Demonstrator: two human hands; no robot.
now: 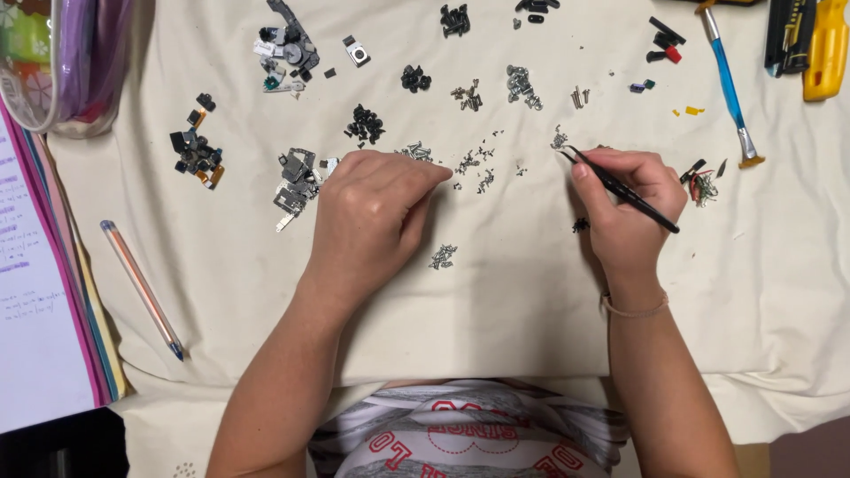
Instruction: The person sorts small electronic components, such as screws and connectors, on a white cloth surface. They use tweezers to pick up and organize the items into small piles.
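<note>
Pinching a pair of black tweezers [622, 189] like a pen, the right hand [630, 202] has them lying on a slant, the long axis running from lower right up to upper left, tips aimed at a tiny cluster of silver screws [559, 139] just beyond the points. Whether the tips are actually gripping anything, I cannot tell, they are too fine to read. Over on the other side, the left hand [372, 217] lies palm down on the cream cloth [496, 310], fingers bent and pressed together, fingertips touching the edge of a scatter of small dark screws [478, 164] in the middle. So the right hand is the nearer one to that silver cluster, and the left is nearer the central scatter. Between the two hands sits a little heap of screws [443, 257], and a small black piece [580, 226] lies just beside the right hand's heel. Further out: a blue-handled screwdriver [728, 84] slanting at upper right, a yellow tool [826, 49] in the corner, red and black wire bits [702, 184] right of the knuckles, grey metal brackets [297, 181] left of the left hand, and a pencil [142, 288] well off to the left, none of it crossing the tweezers' line
</note>
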